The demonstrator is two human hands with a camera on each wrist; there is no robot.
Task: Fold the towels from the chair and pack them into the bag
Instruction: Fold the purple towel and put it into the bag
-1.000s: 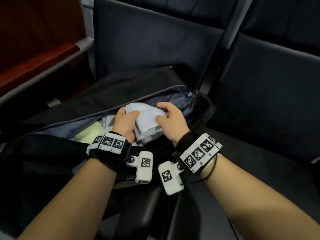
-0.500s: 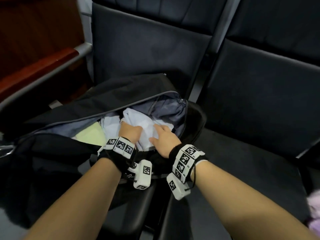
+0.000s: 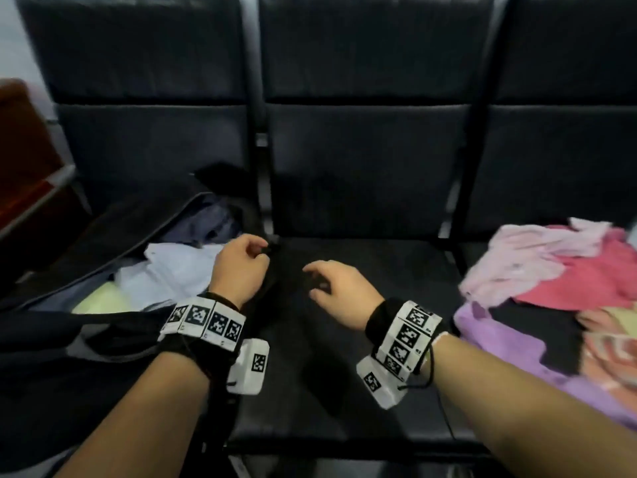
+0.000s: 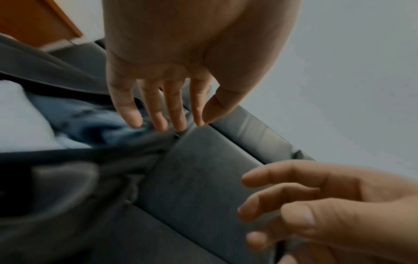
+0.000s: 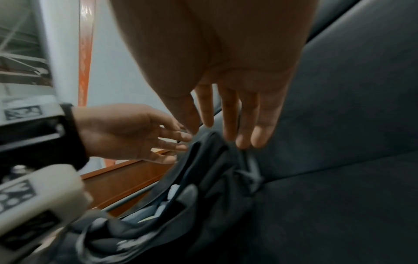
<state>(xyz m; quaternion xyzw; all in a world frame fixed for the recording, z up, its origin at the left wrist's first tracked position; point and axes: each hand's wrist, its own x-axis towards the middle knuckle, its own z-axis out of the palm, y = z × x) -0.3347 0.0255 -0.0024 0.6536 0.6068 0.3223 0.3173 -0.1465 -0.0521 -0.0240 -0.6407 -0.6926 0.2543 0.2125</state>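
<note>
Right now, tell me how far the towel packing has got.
Done: a folded pale blue towel and a yellow one lie inside the open black bag. In hand: nothing; the left hand hovers at the bag's edge and the right hand over the middle seat, both empty. Left: the pink, red and purple towels lie unfolded on the right-hand seat.
</note>
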